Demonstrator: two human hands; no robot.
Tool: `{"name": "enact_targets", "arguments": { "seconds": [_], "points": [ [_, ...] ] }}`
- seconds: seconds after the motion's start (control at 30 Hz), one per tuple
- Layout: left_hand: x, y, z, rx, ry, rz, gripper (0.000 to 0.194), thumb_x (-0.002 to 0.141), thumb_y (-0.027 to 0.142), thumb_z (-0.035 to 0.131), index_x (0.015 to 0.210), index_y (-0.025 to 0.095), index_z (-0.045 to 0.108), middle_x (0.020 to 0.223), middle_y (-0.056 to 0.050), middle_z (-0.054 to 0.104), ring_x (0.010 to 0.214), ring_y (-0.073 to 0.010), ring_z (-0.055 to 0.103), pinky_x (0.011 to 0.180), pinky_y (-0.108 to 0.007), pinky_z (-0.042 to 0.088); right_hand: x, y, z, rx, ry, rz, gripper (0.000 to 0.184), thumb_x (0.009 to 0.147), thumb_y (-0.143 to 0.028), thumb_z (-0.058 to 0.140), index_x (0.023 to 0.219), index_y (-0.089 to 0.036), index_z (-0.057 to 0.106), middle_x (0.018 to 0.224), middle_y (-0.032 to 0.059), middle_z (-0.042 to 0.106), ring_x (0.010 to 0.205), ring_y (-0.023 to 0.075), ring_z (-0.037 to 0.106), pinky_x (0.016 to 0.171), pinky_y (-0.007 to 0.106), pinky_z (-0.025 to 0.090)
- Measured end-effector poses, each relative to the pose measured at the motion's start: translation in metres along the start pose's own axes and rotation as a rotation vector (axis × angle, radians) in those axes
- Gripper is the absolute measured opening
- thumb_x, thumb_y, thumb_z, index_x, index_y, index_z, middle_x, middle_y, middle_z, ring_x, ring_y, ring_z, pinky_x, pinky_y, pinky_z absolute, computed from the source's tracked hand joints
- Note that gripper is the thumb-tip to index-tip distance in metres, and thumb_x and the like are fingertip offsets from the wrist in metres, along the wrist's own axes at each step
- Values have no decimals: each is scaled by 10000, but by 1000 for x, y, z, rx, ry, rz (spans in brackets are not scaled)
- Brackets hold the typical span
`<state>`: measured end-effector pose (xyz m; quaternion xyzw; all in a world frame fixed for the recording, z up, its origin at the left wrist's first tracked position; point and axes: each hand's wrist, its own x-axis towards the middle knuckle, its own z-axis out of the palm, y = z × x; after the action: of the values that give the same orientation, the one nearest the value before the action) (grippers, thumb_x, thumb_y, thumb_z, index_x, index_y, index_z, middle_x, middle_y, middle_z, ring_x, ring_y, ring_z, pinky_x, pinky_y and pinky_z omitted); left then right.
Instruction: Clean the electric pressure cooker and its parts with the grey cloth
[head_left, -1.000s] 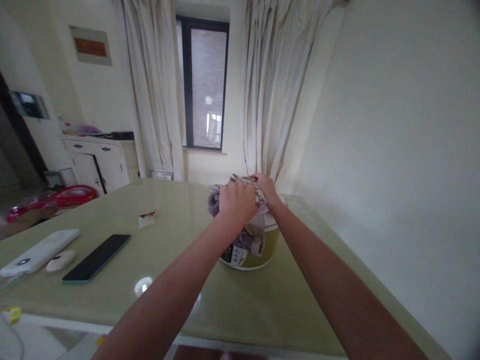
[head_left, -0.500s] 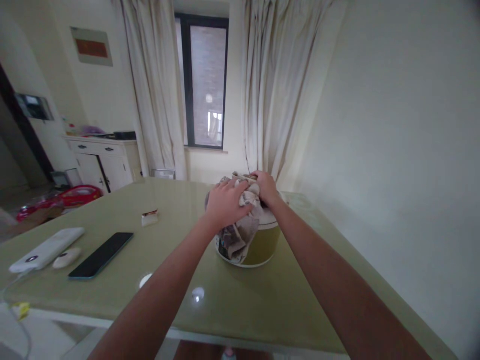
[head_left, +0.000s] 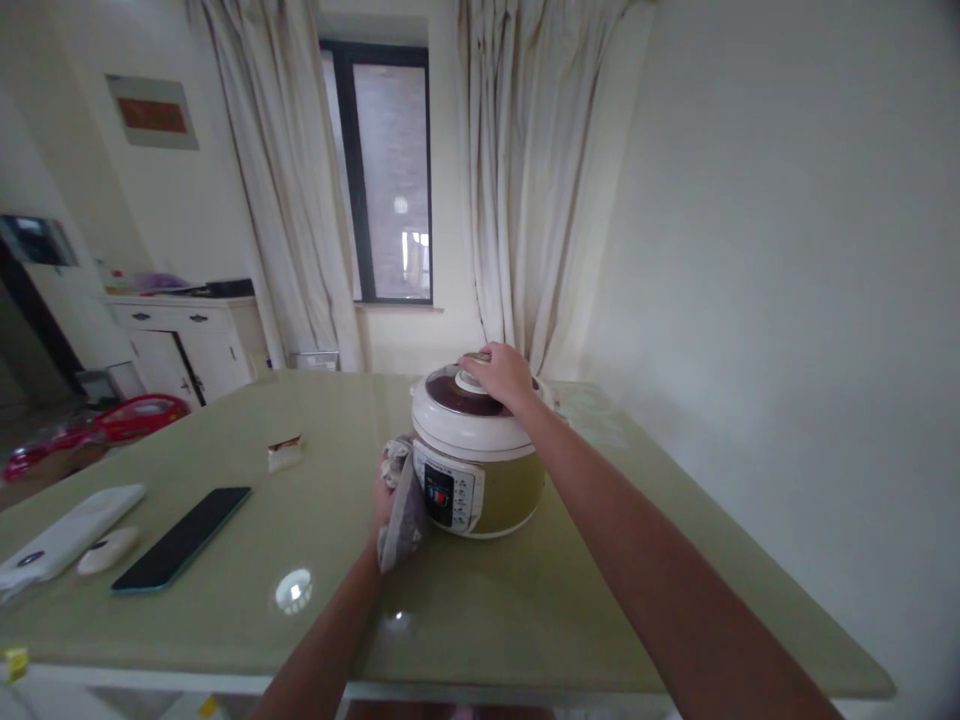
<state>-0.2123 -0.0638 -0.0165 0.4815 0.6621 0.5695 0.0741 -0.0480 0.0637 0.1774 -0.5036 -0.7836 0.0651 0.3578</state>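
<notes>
On the left of the table point(head_left: 585, 620) lay one phone point(head_left: 182, 540), one white device point(head_left: 71, 532), one pale oval case point(head_left: 109, 551) and, farther off, one small packet point(head_left: 285, 454). One cooker point(head_left: 469, 435) stood mid-table, lid point(head_left: 448, 393) on, its contents hidden from me; my right forearm point(head_left: 622, 530) blocked part of its right side. My right hand point(head_left: 505, 375) curled its fingers over the lid knob point(head_left: 470, 380); my left hand point(head_left: 382, 500) gripped one bunched cloth point(head_left: 405, 515) at the cooker's left side, fingers mostly hidden.

Single head-worn view, facing forward and down across table point(head_left: 517, 615) toward window point(head_left: 394, 180).
</notes>
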Motion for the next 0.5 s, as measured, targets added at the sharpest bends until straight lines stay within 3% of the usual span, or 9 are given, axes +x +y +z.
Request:
{"name": "enact_targets", "arguments": {
  "seconds": [0.13,0.23,0.3,0.4,0.5],
  "points": [
    [-2,23,-11,-138,123,64,447,921,451,500,1288,259,666,1238,-139,749,1176,-340,709,1057,-561,586,0,1,2,14,10,6,495,921,-618,752,1168,-194,817,1198,135,815,1137,280,739,937,324,530],
    [2,60,-17,65,225,208,369,904,436,548,1207,250,646,1194,-136,714,1172,-337,671,1036,-544,572,1,1,2,32,8,2,464,915,-605,762,1133,-200,826,1165,123,825,1115,267,743,935,315,528],
    [0,85,-15,274,228,336,365,874,447,608,1165,238,675,1239,-162,691,1218,-366,630,1043,-540,540,2,1,2,63,10,16,455,932,-611,740,1107,-201,832,1153,118,827,1108,263,744,928,313,527],
    [-9,113,-5,535,67,580,365,866,488,678,1164,291,753,1341,-163,683,1244,-393,594,1053,-540,481,5,3,2,170,-27,64,459,983,-626,664,1035,-205,840,1072,96,836,1039,243,756,894,299,526],
    [-19,121,7,617,-137,805,317,907,535,671,1154,377,792,1297,-115,726,1202,-364,608,1043,-519,444,7,10,1,308,-43,93,453,1001,-604,629,962,-205,839,963,60,832,970,222,760,862,274,518]
  ]
}}
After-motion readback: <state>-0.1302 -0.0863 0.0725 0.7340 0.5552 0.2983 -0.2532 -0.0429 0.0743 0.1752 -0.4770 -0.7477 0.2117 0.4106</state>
